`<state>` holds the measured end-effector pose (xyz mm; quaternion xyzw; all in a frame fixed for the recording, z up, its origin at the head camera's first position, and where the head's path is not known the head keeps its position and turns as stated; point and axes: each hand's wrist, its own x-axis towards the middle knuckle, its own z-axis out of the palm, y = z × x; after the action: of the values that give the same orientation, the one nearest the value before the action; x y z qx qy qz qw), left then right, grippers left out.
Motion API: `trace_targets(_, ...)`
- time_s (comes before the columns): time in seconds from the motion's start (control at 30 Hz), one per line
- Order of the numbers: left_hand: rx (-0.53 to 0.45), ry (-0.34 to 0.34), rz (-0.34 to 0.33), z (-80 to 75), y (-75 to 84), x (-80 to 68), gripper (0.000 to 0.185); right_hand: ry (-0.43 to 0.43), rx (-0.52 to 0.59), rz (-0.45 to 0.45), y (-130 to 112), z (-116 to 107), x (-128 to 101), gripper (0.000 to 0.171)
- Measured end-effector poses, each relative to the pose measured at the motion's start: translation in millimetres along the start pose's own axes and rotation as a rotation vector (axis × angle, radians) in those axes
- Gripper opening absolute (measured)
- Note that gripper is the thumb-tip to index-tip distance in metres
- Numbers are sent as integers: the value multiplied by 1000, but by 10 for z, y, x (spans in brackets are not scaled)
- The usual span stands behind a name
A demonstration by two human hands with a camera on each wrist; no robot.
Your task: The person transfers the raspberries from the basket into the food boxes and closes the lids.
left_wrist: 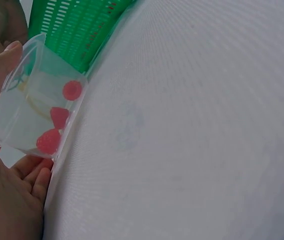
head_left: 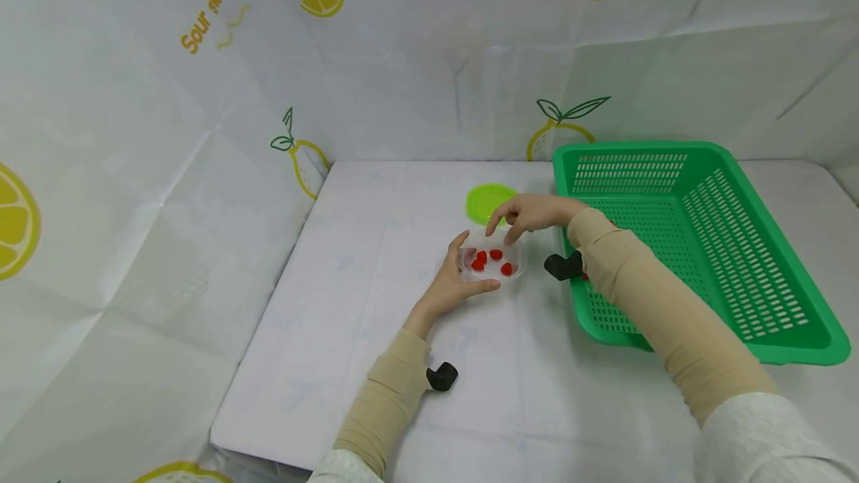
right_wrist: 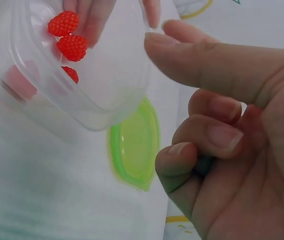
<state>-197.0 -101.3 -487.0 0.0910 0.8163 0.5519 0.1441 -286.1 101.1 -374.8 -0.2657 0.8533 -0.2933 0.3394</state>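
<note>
My left hand (head_left: 473, 265) grips a small clear plastic container (head_left: 513, 256), thumb on the far rim and fingers under the near side. Several red raspberry-like berries (head_left: 495, 254) lie inside. The left wrist view shows the left hand (left_wrist: 11, 115) cupping the container (left_wrist: 36, 95) with berries (left_wrist: 59, 117) against its wall. My right hand (head_left: 513, 221) hovers just above the container's far edge, fingers loosely curled and holding nothing. Seen from the right wrist, the right hand (right_wrist: 177, 95) is beside the tilted container (right_wrist: 81, 75) and its berries (right_wrist: 71, 47).
A lime green lid (head_left: 488, 202) lies on the white table just behind the container; the lid (right_wrist: 134, 145) also shows under the tub. A large green slotted basket (head_left: 698, 170) stands on the right. Lemon-print sheets wall in the table at back and left.
</note>
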Motion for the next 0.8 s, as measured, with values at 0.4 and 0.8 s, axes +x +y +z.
trace_targets(0.4, -16, 7, -3, 8, 3, 8, 101, 163, 47, -18, 6, -146, -279, 28)
trace_targets(0.8, -14, 9, -8, 9, 6, -8, 101, 357, 218, -42, 285, -265, -694, 31)
